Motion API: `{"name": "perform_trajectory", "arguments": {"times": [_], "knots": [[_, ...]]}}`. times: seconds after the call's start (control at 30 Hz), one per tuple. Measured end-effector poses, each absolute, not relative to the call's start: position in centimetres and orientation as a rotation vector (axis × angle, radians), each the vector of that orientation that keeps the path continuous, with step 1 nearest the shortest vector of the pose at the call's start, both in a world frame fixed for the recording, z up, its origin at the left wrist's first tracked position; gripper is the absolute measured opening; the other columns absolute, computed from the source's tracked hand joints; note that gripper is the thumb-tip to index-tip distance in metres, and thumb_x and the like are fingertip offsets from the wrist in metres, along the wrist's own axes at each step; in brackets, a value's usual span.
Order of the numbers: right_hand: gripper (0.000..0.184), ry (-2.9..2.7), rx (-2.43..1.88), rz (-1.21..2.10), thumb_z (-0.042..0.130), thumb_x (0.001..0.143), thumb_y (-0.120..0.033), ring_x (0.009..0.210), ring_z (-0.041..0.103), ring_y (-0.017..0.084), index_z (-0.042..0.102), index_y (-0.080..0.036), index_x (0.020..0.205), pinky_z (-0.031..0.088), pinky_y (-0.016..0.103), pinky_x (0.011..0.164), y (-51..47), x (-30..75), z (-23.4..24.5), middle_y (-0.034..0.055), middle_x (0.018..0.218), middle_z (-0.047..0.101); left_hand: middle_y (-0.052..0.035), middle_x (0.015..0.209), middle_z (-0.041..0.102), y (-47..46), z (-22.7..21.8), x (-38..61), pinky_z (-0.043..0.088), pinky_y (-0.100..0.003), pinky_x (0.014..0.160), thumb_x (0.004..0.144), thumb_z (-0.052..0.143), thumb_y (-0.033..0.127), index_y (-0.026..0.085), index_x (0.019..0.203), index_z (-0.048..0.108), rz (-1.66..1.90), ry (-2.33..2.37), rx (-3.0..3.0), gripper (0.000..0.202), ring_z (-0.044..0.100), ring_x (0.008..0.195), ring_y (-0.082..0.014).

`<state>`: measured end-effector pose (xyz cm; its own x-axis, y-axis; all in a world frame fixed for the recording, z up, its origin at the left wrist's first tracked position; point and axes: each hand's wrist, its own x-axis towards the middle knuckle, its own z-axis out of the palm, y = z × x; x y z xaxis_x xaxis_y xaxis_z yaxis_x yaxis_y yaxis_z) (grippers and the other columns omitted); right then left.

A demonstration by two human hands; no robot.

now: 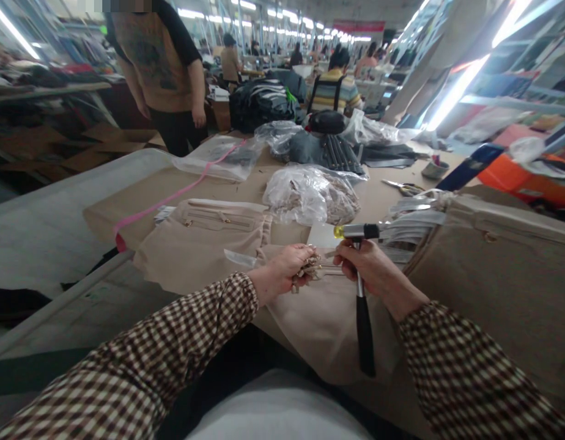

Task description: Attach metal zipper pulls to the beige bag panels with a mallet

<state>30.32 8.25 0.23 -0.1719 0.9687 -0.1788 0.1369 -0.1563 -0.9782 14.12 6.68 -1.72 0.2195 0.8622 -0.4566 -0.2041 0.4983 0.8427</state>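
My left hand (pixel 289 266) is closed around a bunch of small beige tabs with metal rings (pixel 309 267). Opposite it, my right hand (pixel 367 263) grips a hammer (pixel 365 330) near its head, the black handle hanging downward. The hammer head has a yellow face on one end and a black face on the other. The right thumb and fingertips are pinched together near the tabs; whether they also hold a small piece is unclear. Beneath both hands lies a beige fabric piece (pixel 328 324) with a zipper. Another zippered beige piece (pixel 209 238) lies to the left.
A clear plastic bag of beige pieces (pixel 310 192) sits beyond my hands. Scissors (pixel 404 186) and a small round container (pixel 435 167) lie at the back right. Stacked beige fabric (pixel 507 275) stands at the right. A person (pixel 158 67) stands across the table, left.
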Motion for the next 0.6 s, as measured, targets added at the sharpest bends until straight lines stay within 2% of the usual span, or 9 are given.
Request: {"name": "perform_trajectory", "arguments": {"times": [0.13,0.27,0.43,0.6], "knots": [[0.019,-1.481,-1.295,1.364,0.057,0.064,-0.020,0.030,0.032,0.004,0.044,-0.019,0.051,0.020,0.019,0.029,8.6,29.7,-0.2,-0.0064,0.040,0.041,0.0039,0.062,0.050,6.1,-1.5,13.6,0.029,-0.016,0.032,0.081,0.060,0.033,0.017,0.081,0.057,0.729,1.068,0.804,0.016,0.044,0.038,-0.0058],[0.017,-1.470,-1.300,1.368,0.056,0.062,-0.019,0.028,0.029,0.004,0.042,-0.020,0.051,0.018,0.019,0.028,8.6,29.2,-0.2,-0.0078,0.038,0.036,0.0047,0.059,0.048,5.8,-1.4,13.4,0.025,-0.016,0.031,0.078,0.064,0.038,0.017,0.078,0.056,0.704,1.070,0.833,0.022,0.041,0.037,-0.0050],[0.014,-1.529,-1.410,1.212,0.059,0.063,-0.021,0.029,0.030,0.005,0.048,-0.019,0.055,0.018,0.020,0.029,8.6,29.4,0.3,-0.0067,0.037,0.038,0.0050,0.060,0.047,5.6,-1.3,13.1,0.027,-0.016,0.031,0.075,0.069,0.038,0.018,0.079,0.057,0.720,1.025,0.850,0.024,0.040,0.037,-0.0047],[0.015,-1.538,-1.370,1.405,0.062,0.067,-0.028,0.030,0.031,0.004,0.055,-0.016,0.061,0.018,0.020,0.029,8.4,29.0,-0.2,-0.0064,0.040,0.041,0.0038,0.063,0.048,5.5,-1.3,13.6,0.027,-0.017,0.032,0.066,0.075,0.045,0.017,0.079,0.059,0.708,0.983,0.822,0.035,0.042,0.041,-0.0054]]}}
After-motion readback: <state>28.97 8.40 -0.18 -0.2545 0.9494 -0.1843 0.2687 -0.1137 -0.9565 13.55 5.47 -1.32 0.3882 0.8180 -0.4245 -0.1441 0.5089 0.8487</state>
